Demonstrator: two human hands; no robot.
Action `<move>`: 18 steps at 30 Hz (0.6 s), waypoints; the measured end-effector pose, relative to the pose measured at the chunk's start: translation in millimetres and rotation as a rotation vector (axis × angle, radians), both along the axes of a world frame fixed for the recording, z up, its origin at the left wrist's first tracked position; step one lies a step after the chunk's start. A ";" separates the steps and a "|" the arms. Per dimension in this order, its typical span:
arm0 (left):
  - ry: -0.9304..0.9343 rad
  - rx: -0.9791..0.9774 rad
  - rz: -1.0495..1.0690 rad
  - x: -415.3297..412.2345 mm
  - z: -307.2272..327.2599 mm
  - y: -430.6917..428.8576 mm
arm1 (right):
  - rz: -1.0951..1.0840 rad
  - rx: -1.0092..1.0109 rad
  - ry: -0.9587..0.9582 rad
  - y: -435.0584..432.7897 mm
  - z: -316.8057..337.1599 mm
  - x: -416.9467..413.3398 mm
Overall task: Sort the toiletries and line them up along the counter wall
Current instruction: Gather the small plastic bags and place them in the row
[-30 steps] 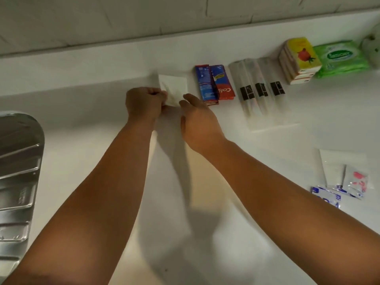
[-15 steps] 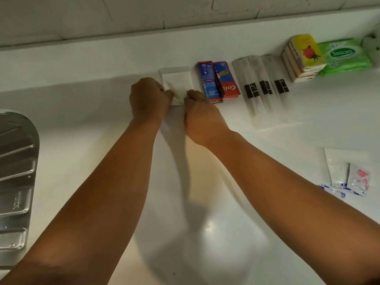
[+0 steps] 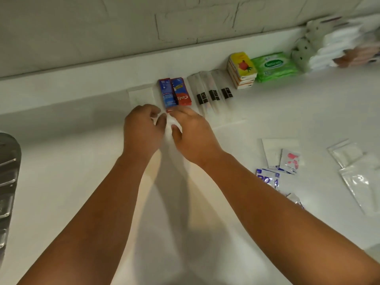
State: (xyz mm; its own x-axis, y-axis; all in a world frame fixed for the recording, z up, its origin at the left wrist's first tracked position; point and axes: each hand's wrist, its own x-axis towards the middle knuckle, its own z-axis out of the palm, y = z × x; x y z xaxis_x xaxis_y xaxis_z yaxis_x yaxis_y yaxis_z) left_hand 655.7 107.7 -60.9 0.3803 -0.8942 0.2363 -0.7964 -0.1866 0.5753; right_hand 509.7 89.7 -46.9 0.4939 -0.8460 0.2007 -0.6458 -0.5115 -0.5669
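Observation:
A flat white packet (image 3: pixel 141 96) lies against the counter wall, left of two toothpaste boxes (image 3: pixel 175 91), one blue and one red. Right of them sit three clear sleeves with black labels (image 3: pixel 213 93), a yellow tissue pack stack (image 3: pixel 242 69) and a green wet-wipes pack (image 3: pixel 274 65). My left hand (image 3: pixel 143 128) and right hand (image 3: pixel 192 131) hover close together just in front of the white packet and the boxes. Their fingers are loosely curled and touch none of them. I see nothing held in either hand.
Loose sachets (image 3: pixel 281 159) and clear plastic bags (image 3: pixel 357 173) lie on the counter at the right. Folded white cloths and small plush items (image 3: pixel 337 46) are stacked at the far right by the wall. A metal sink drainer (image 3: pixel 8 182) is at the left edge.
Both hands let go of the white packet, which now lies at the wall, and drew back toward me. The view has shifted right, showing more items there.

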 end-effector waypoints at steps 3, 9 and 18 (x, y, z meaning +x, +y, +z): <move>0.017 -0.070 -0.093 -50.8 10.3 16.3 | -0.073 0.017 0.018 13.1 7.5 -49.0; 0.084 0.061 -0.108 -139.3 21.0 28.5 | -0.166 0.100 0.037 38.7 7.3 -143.5; 0.048 0.286 -0.371 -241.5 3.0 25.8 | -0.207 0.149 0.098 59.3 -8.6 -259.5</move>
